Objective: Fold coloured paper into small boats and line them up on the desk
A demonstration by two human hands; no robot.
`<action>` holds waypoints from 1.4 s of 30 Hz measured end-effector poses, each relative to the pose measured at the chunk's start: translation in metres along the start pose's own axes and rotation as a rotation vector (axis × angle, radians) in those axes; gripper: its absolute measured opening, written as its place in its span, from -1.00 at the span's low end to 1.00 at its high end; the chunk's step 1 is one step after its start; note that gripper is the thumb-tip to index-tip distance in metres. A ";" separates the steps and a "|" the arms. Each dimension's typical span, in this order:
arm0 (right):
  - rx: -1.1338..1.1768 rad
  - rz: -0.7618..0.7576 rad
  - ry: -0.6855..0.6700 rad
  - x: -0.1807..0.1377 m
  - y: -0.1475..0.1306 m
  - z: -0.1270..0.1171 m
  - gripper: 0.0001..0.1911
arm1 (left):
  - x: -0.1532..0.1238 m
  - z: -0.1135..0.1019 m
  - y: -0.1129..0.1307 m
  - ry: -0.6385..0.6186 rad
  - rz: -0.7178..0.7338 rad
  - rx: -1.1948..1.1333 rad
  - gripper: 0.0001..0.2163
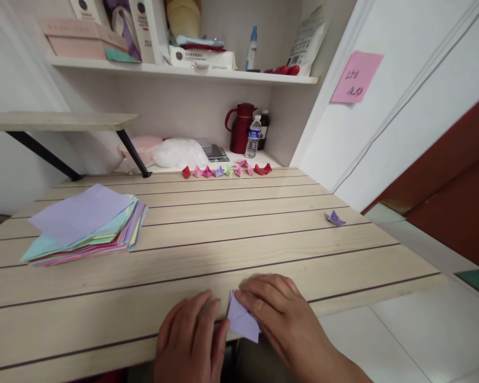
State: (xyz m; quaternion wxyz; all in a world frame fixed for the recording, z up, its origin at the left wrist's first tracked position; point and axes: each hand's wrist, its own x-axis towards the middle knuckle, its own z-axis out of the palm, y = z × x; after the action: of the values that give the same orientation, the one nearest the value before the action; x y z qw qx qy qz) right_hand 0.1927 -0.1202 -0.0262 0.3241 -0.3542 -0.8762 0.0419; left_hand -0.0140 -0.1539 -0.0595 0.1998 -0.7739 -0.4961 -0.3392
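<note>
A small folded piece of purple origami paper (243, 318) lies at the table's front edge, one corner jutting past it. My right hand (281, 319) grips it from the right, with the thumb and fingers closed on its upper right side. Just left of the paper, my left hand (191, 335) rests on the table with bent fingers slightly apart. Its thumb tip comes up against the paper's left edge, and nothing shows in its grasp. The underside of the paper is hidden.
A stack of coloured paper sheets (83, 223) lies at the left. Several small folded paper pieces (219, 171) line the table's back edge, and a purple folded piece (335, 218) sits at the right. Behind stand a red jug (240, 130) and a water bottle (254, 137).
</note>
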 end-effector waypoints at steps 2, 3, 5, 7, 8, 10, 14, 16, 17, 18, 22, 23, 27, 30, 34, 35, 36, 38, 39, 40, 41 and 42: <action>-0.034 0.023 -0.002 -0.004 0.001 0.001 -0.66 | -0.007 0.001 0.001 0.012 -0.048 -0.043 -0.82; -0.036 0.030 0.002 -0.005 0.001 0.001 -0.67 | -0.009 0.001 0.003 0.019 -0.081 -0.067 -0.83; -0.005 0.029 0.015 -0.005 0.001 0.001 -0.72 | -0.010 0.002 0.007 0.023 -0.132 -0.106 -0.82; 0.041 0.023 0.021 -0.004 0.000 0.000 -0.74 | -0.007 0.003 0.010 0.014 -0.176 -0.131 -0.80; 0.059 0.021 0.021 -0.003 0.000 0.000 -0.73 | -0.005 0.002 0.012 0.005 -0.196 -0.138 -0.79; 0.083 0.022 0.013 -0.002 0.000 -0.001 -0.72 | 0.000 0.000 0.013 -0.022 -0.217 -0.134 -0.77; 0.101 0.011 0.012 -0.001 -0.001 -0.002 -0.75 | 0.003 -0.004 0.015 -0.086 -0.186 -0.091 -0.68; 0.104 -0.011 0.026 0.000 -0.001 -0.002 -0.78 | 0.003 -0.004 0.015 -0.108 -0.168 -0.056 -0.63; 0.100 -0.021 0.036 0.001 -0.001 -0.002 -0.79 | 0.003 -0.004 0.015 -0.113 -0.161 -0.037 -0.62; 0.094 -0.027 0.045 0.002 -0.002 -0.002 -0.79 | 0.002 -0.003 0.015 -0.113 -0.154 -0.019 -0.62; 0.050 -0.024 0.063 0.005 -0.003 -0.003 -0.78 | 0.001 0.001 0.013 -0.066 -0.113 0.014 -0.67; 0.042 -0.022 0.066 0.006 -0.004 -0.003 -0.79 | 0.001 0.002 0.013 -0.055 -0.101 0.018 -0.67; 0.040 -0.002 0.047 0.005 -0.003 -0.002 -0.79 | 0.000 0.001 0.010 -0.075 -0.033 0.051 -0.57; -0.001 0.020 0.020 -0.001 0.000 -0.001 -0.72 | 0.001 -0.001 0.005 -0.117 0.030 0.061 -0.54; -0.195 -0.094 -0.064 -0.008 0.003 -0.004 -0.43 | 0.004 -0.003 -0.006 -0.151 0.126 0.082 -0.58; -0.245 -0.149 -0.104 -0.009 0.003 -0.005 -0.31 | 0.005 -0.003 -0.008 -0.152 0.134 0.086 -0.57; -0.284 -0.194 -0.143 -0.009 0.002 -0.005 -0.24 | 0.005 -0.003 -0.009 -0.155 0.131 0.089 -0.57; -0.331 -0.219 -0.170 -0.009 -0.001 -0.002 -0.31 | 0.003 -0.003 -0.008 -0.161 0.115 0.085 -0.57; -0.340 -0.212 -0.143 -0.009 -0.003 0.000 -0.42 | 0.001 -0.002 -0.006 -0.156 0.099 0.071 -0.59; -0.336 -0.199 -0.099 -0.010 -0.005 0.003 -0.52 | -0.002 -0.001 -0.003 -0.139 0.080 0.045 -0.61; -0.322 -0.188 -0.045 -0.011 -0.007 0.006 -0.59 | -0.006 0.000 0.001 -0.113 0.055 0.010 -0.64; -0.297 -0.183 0.016 -0.013 -0.009 0.009 -0.62 | -0.011 0.002 0.005 -0.077 0.026 -0.038 -0.66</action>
State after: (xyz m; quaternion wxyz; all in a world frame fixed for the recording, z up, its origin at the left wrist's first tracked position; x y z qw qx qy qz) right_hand 0.1891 -0.1333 -0.0373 0.2773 -0.3175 -0.8988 -0.1206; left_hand -0.0118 -0.1621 -0.0683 0.1701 -0.7966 -0.4866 -0.3158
